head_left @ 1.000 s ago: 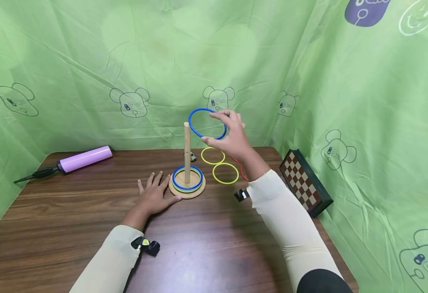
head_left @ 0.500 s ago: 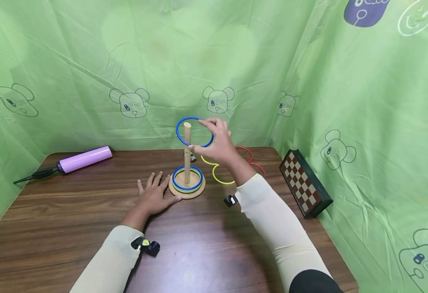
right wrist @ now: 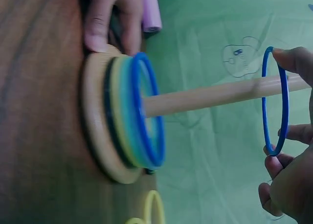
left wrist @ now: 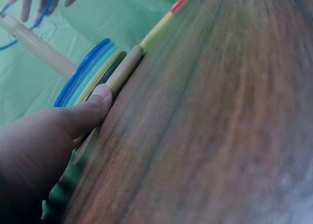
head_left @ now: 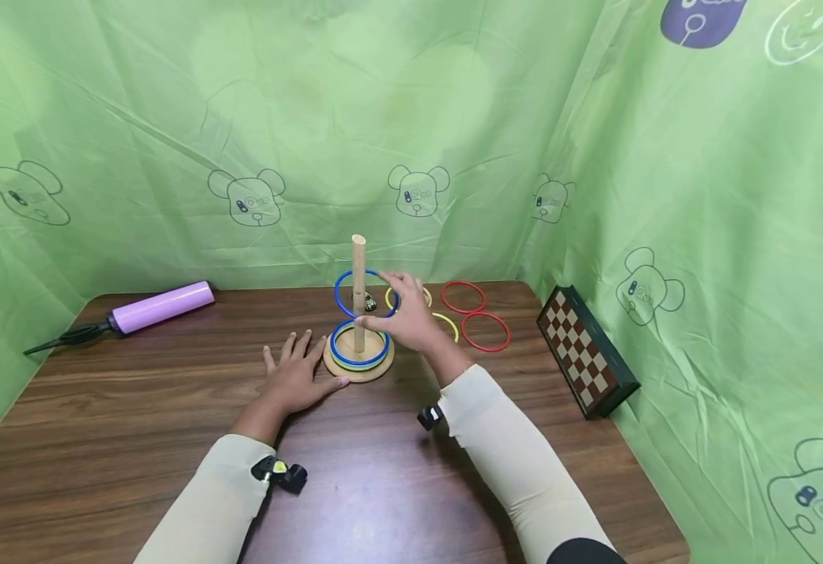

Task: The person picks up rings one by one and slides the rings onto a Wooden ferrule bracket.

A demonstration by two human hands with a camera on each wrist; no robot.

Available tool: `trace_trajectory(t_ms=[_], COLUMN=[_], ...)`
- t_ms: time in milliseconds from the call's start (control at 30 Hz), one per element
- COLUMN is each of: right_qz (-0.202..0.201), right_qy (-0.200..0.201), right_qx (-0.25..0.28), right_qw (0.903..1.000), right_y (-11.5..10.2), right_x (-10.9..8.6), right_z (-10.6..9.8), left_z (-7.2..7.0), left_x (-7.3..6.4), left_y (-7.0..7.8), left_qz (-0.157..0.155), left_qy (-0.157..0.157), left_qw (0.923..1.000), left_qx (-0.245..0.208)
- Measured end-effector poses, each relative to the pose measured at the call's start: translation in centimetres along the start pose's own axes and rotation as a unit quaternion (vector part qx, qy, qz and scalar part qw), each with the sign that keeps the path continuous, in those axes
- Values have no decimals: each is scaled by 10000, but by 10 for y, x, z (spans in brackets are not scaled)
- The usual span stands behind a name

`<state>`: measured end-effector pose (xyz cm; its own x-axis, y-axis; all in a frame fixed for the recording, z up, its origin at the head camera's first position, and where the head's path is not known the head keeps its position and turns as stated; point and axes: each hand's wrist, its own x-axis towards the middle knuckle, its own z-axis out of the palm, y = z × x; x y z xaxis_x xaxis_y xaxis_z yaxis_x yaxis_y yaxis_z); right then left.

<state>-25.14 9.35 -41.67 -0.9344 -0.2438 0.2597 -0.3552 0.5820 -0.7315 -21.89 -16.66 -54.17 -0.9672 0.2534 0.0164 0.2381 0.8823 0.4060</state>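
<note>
My right hand (head_left: pixel 411 313) pinches a blue ring (head_left: pixel 337 293) between thumb and fingers. That ring encircles the wooden peg (head_left: pixel 359 254) partway down, apart from the stack below, as the right wrist view shows. Around the peg's foot lie stacked rings: a blue one (right wrist: pixel 135 97) on top, then light blue, yellow and a dark one. They rest on the round wooden base (head_left: pixel 359 377). My left hand (head_left: pixel 297 382) lies beside the base with fingers spread, its thumb (left wrist: pixel 93 109) touching the base's edge in the left wrist view.
Two yellow rings (head_left: pixel 456 329) and two red rings (head_left: pixel 485 349) lie on the brown table (head_left: pixel 136 392), right of the base. A small patterned object (head_left: pixel 369 302) sits behind the peg. A purple pump (head_left: pixel 164 308) lies at left. A chessboard case (head_left: pixel 583 352) stands at right, near green curtains (head_left: pixel 298 94).
My right hand has moved left and down with the blue ring, bringing it over the peg's top and partway down. My left hand has stayed by the base.
</note>
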Motion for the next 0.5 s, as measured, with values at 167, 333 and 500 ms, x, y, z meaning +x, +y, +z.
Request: trace_trajectory(t_ms=[167,333,500], right_qz=[172,220,180], right_qy=[-81,-283,-358], right_qx=[37,-85,-62], right_qw=[9998,9993,9992], right_y=[11,20,27], right_x=[-8,-13,-16], right_z=[15,27,35], left_z=[1,1,1], left_x=[-1,-1,1], left_y=[0,-1,-1], left_qz=[-23,-45,-11], left_qy=[-29,-83,-57], left_qw=[10000,10000,10000], left_qx=[-17,-18,10])
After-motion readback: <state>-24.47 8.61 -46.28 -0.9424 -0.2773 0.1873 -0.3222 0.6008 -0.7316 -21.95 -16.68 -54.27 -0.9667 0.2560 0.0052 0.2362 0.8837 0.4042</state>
